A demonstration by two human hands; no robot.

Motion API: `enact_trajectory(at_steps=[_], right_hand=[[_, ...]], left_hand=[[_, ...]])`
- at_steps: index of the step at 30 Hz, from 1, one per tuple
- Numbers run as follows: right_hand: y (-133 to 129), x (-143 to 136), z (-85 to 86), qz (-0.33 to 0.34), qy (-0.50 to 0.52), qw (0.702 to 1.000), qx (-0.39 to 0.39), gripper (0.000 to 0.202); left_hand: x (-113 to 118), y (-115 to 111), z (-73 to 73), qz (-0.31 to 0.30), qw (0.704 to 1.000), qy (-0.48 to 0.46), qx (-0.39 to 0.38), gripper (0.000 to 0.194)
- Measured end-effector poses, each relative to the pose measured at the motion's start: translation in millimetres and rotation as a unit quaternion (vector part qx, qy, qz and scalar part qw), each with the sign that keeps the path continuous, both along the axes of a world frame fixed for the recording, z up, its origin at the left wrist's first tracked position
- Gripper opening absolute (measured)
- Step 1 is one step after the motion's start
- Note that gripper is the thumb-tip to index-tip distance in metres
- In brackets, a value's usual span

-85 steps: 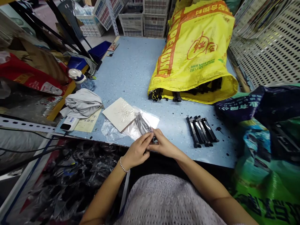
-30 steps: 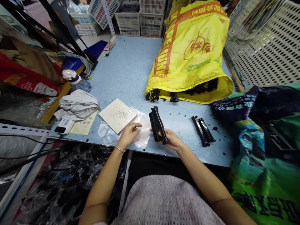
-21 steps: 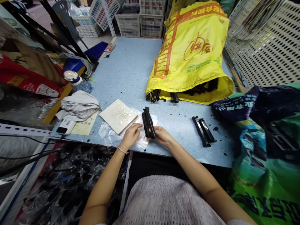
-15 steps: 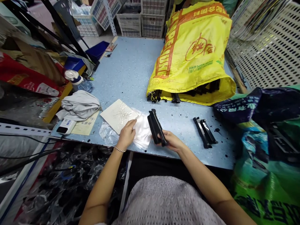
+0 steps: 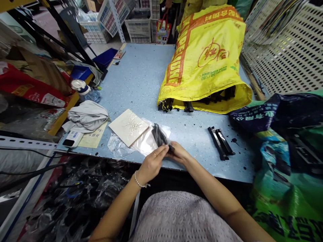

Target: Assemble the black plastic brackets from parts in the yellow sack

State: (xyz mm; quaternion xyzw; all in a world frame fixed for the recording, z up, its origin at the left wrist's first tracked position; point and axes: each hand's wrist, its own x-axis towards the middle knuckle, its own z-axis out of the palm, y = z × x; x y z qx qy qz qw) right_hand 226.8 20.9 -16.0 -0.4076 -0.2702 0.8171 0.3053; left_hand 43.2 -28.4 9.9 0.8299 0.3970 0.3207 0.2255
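Note:
A pair of long black plastic parts (image 5: 158,136) lies partly inside a clear plastic bag (image 5: 165,130) near the table's front edge. My right hand (image 5: 178,153) grips the near end of the parts from the right. Against them, my left hand (image 5: 152,163) is closed with its fingers pinching the bag's near edge; the fingertips of both hands meet there and partly hide each other. Left of the bag, a square cream-coloured board (image 5: 128,127) with small shiny bits on it rests on more clear plastic bags (image 5: 117,146). Two similar black parts (image 5: 221,143) lie to the right.
A yellow woven sack (image 5: 209,60) with black parts at its mouth lies on the blue table (image 5: 136,74). Left are a grey cloth (image 5: 87,114), a white device (image 5: 73,139) and a water bottle (image 5: 88,92). A green sack (image 5: 290,198) stands right; bagged black parts (image 5: 75,201) lie below.
The black parts have moved left and down into the clear bag with my right hand. My left hand has come from the bag's left side to the near end of the parts.

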Motion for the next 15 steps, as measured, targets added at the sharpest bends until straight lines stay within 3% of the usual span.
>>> enact_trajectory(at_steps=[2, 5, 7, 9, 12, 13, 15], right_hand=[[-3.5, -2.2, 4.4, -0.026, -0.117, 0.986, 0.112, 0.027], [-14.6, -4.4, 14.7, -0.012, -0.242, 0.935, 0.257, 0.021], [-23.8, -5.6, 25.1, 0.036, -0.198, 0.937, 0.286, 0.017], [-32.9, -3.4, 37.7, 0.12, -0.072, 0.96, 0.243, 0.023], [-41.2, 15.0, 52.7, 0.232, 0.046, 0.959, 0.157, 0.036], [-41.0, 25.7, 54.9, 0.232, 0.035, 0.96, 0.154, 0.037], [-35.9, 52.5, 54.5, 0.174, -0.043, 0.967, 0.18, 0.038]], left_hand=[[10.3, -7.5, -2.7, 0.004, 0.999, -0.026, -0.024, 0.066], [15.8, -13.3, 4.2, 0.013, 0.999, -0.022, -0.035, 0.064], [11.9, -22.5, 21.4, 0.016, 1.0, -0.007, -0.022, 0.059], [-3.1, -39.8, 43.6, 0.04, 0.999, 0.009, -0.031, 0.051], [-57.6, -71.9, 59.8, 0.12, 0.977, 0.065, -0.164, 0.04], [-84.2, -80.6, 55.5, 0.163, 0.955, 0.095, -0.231, 0.038], [-144.0, -92.2, 31.8, 0.253, 0.892, 0.159, -0.34, 0.035]])
